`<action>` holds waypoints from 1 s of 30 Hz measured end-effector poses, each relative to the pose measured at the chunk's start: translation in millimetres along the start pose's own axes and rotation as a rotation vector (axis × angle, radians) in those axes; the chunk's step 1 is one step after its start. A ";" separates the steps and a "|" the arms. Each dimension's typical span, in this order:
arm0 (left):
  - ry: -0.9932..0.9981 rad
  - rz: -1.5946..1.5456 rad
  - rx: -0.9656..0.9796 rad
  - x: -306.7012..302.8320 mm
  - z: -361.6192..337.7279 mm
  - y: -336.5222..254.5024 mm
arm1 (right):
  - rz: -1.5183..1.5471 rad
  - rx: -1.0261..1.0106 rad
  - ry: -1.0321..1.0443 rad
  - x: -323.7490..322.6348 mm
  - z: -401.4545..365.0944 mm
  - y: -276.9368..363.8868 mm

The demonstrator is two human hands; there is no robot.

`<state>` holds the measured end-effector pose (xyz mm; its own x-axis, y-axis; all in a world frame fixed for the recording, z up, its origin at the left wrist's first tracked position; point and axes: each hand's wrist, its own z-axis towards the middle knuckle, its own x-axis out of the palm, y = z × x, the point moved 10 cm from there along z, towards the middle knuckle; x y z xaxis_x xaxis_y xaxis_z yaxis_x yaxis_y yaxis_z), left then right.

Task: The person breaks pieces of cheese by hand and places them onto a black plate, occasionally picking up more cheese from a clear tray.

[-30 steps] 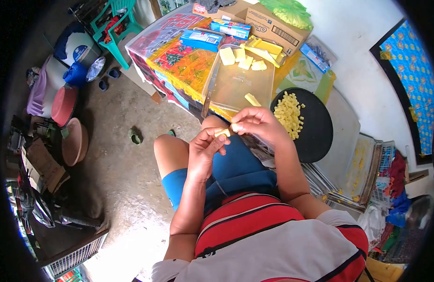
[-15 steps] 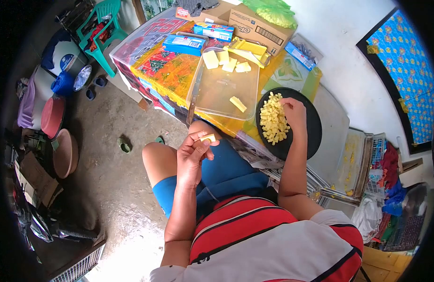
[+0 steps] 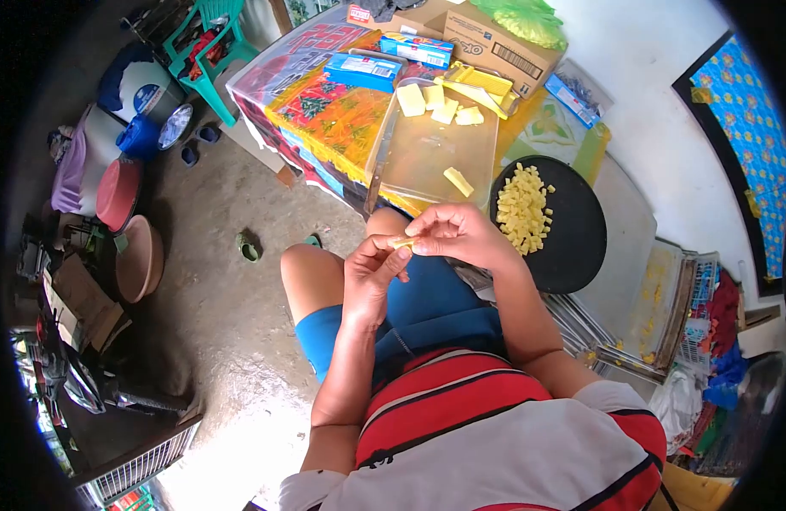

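Observation:
My left hand point(image 3: 374, 271) pinches a small pale yellow piece point(image 3: 403, 244) above my lap. The fingertips of my right hand point(image 3: 457, 235) close on the same piece from the other side. On the round black pan point(image 3: 576, 230) to the right lies a heap of small yellow cubes point(image 3: 522, 209). A clear plastic tray point(image 3: 423, 166) on the table holds several larger yellow blocks point(image 3: 411, 100) at its far end and one strip point(image 3: 457, 181) nearer me. A knife point(image 3: 374, 187) rests along the tray's left edge.
Blue packets point(image 3: 363, 71), a yellow opened wrapper point(image 3: 478, 83) and a cardboard box point(image 3: 499, 47) are at the table's back. Metal trays point(image 3: 653, 298) stand at the right. A green chair point(image 3: 210, 51) and a green clog point(image 3: 249, 246) are on the floor at left.
My right hand has moved left from the cubes on the black pan to the piece in my left hand. The whole view has shifted slightly.

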<state>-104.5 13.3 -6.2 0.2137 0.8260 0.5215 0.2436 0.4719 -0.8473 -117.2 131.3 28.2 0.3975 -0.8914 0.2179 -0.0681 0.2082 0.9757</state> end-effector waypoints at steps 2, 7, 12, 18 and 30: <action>0.004 0.000 -0.001 0.2 -0.7 -0.5 | -0.012 0.027 -0.011 -0.3 -1.0 -0.9; 0.023 -0.022 -0.017 5.3 -1.6 -1.3 | -0.012 0.075 -0.023 -3.4 -7.3 7.8; 0.007 -0.040 -0.025 -1.1 -3.0 -0.9 | -0.216 0.014 -0.242 -56.2 -15.1 25.6; -0.027 -0.088 -0.037 -9.3 -0.2 0.3 | -0.942 0.018 -0.841 -185.8 -81.7 41.9; 0.007 0.003 -0.071 4.8 0.2 8.1 | -0.796 -0.097 -0.744 -180.0 -71.7 32.4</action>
<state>-101.7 21.1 -10.6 0.2207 0.8250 0.5202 0.3098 0.4464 -0.8395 -125.3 327.4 19.0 -0.3592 -0.7981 -0.4837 0.0487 -0.5336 0.8443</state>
